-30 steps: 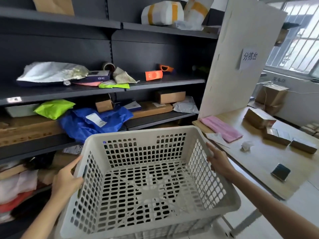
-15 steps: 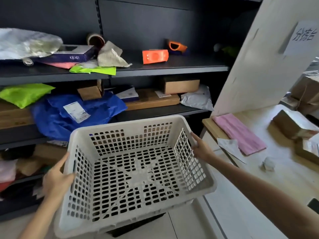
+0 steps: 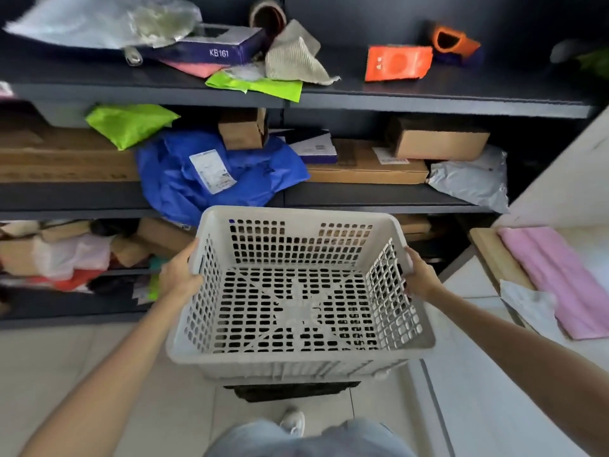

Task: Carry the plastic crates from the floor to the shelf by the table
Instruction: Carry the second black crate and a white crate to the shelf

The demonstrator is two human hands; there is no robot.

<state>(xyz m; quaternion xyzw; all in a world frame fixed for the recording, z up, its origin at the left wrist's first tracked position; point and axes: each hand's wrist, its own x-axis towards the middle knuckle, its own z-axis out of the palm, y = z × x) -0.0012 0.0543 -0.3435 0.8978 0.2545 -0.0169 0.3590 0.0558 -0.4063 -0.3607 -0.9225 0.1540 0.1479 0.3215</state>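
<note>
I hold an empty white perforated plastic crate (image 3: pixel 296 356) in front of me, above the tiled floor. My left hand (image 3: pixel 179 275) grips its left wall near the rim, and my right hand (image 3: pixel 420 278) grips its right wall. The crate hangs level, close to the front of the dark metal shelf (image 3: pixel 379 196), at about the height of the lowest tiers. Directly under the crate a dark object (image 3: pixel 290 390) shows on the floor, mostly hidden. The wooden table (image 3: pixel 491 255) stands to the right of the crate.
The shelf tiers are crowded: a blue parcel bag (image 3: pixel 214 173), green bags, cardboard boxes (image 3: pixel 438 143), a grey mailer (image 3: pixel 474 179) and an orange pouch (image 3: pixel 395 62). A pink cloth (image 3: pixel 557 278) lies on the table. My shoe (image 3: pixel 293 422) stands on the floor below.
The crate has come down and moved closer to the lower shelves, and my view has tilted downward. Both hands keep their grip on its sides.
</note>
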